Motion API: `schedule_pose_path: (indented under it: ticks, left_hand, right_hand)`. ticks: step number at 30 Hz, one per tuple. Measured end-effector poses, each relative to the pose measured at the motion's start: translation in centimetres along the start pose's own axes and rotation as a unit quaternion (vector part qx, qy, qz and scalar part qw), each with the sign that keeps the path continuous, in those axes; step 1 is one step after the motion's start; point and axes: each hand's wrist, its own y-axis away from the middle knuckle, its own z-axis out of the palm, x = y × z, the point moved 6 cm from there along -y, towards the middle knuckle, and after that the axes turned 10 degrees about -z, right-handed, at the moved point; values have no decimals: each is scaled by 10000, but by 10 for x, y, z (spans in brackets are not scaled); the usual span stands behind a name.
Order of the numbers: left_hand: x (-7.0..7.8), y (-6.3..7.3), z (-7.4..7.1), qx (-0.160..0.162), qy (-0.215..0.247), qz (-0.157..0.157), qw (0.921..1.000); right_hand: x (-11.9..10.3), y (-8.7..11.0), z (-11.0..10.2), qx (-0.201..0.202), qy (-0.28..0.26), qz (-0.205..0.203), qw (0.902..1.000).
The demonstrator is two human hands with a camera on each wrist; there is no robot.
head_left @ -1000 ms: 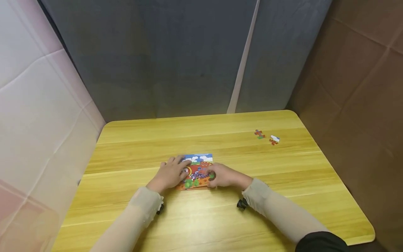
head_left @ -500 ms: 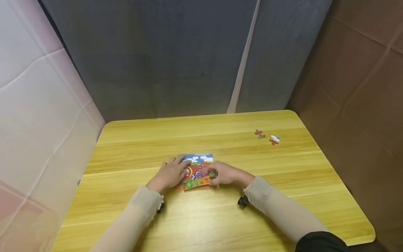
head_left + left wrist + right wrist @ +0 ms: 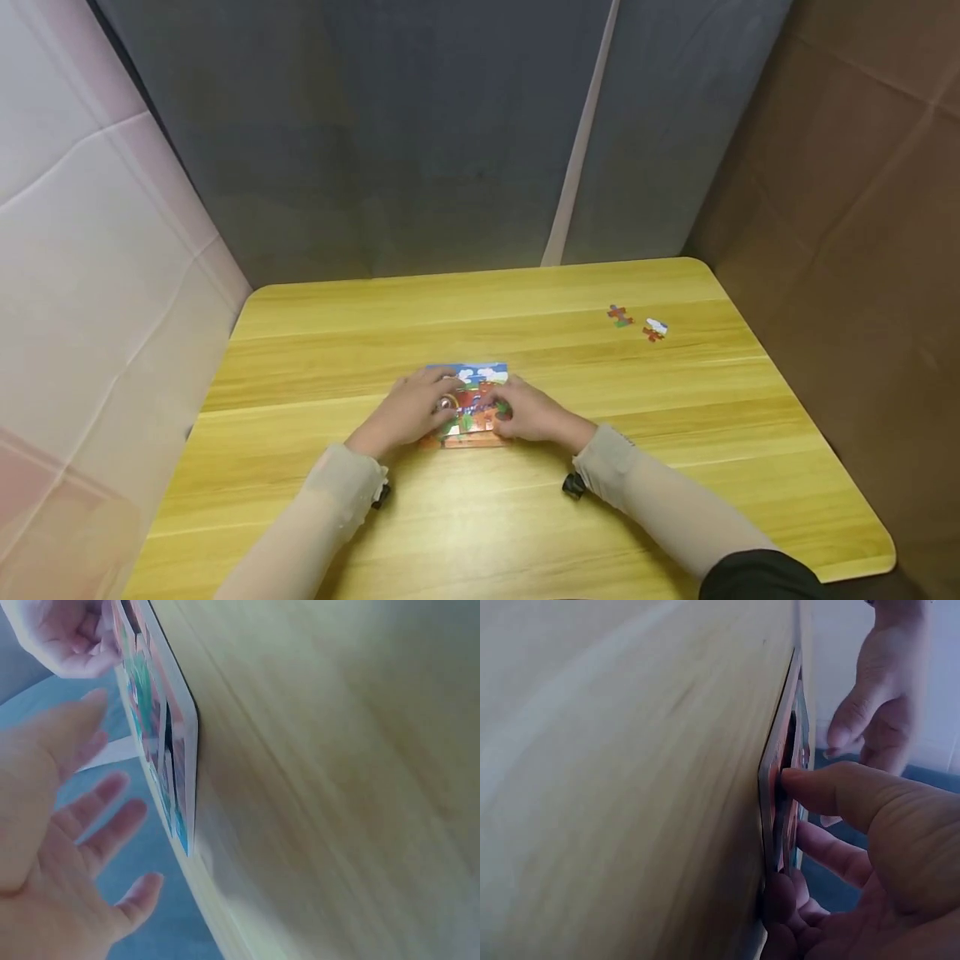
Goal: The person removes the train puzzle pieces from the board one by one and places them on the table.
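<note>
A brightly printed jigsaw puzzle [image 3: 475, 398] lies mid-table, with blue sky and white clouds along its far edge. Its layer of joined pieces [image 3: 148, 712] sits partly raised and askew over a flat backing board [image 3: 476, 441], whose orange near strip shows. My right hand [image 3: 528, 410] pinches the puzzle's right side; in the right wrist view the thumb [image 3: 832, 787] is at the lifted edge. Over the left part is my left hand [image 3: 411, 406], fingers spread and loosely bent. The left wrist view shows those fingers [image 3: 112, 832] apart from the pieces. Both hands hide parts of the picture.
Several loose puzzle pieces lie at the table's far right, among them a red one [image 3: 620, 316] and a white-and-blue one [image 3: 656, 326]. The wooden table [image 3: 480, 533] has a dark grey partition [image 3: 360, 150] behind it. A brown cloth [image 3: 862, 208] hangs at the right.
The near edge of the puzzle layer has shifted away from me and tilted, baring more of the orange board strip. My left hand has moved slightly right over the picture; the right still pinches.
</note>
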Motion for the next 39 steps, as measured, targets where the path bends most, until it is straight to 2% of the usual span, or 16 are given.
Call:
schedule_pose_path:
  ticks: [3, 6, 9, 11, 16, 20, 27, 31, 36, 39]
  left_hand:
    - [4, 1, 0, -37, 33, 281, 9996]
    - [5, 2, 4, -131, -96, 381, 9991]
    - [4, 2, 6, -122, -230, 375, 9990]
    - [4, 2, 7, -74, -253, 372, 9990]
    - [4, -1, 10, -76, -229, 313, 9992]
    - [3, -2, 13, -159, -146, 273, 9994]
    - [-6, -5, 15, -375, 246, -13, 9990]
    - [-6, -7, 14, -422, 525, -65, 9977]
    - [-9, -7, 12, -350, 707, -321, 9964]
    - [-10, -7, 11, -518, 890, -529, 9933]
  right_hand:
    - [-1, 1, 0, 22, 137, 82, 9999]
    - [-6, -1, -1, 10, 197, -36, 9998]
    - [-9, -2, -1, -9, -201, -98, 9998]
    - [-7, -2, -1, 28, -534, 56, 9986]
    - [7, -3, -2, 358, -1540, 702, 9849]
    - [14, -4, -1, 386, -1975, 914, 9753]
    - [16, -2, -3, 268, -2694, 994, 9575]
    - [18, -1, -2, 226, -2992, 930, 9494]
    - [20, 0, -2, 257, -3113, 930, 9454]
    - [21, 1, -2, 250, -3100, 949, 9457]
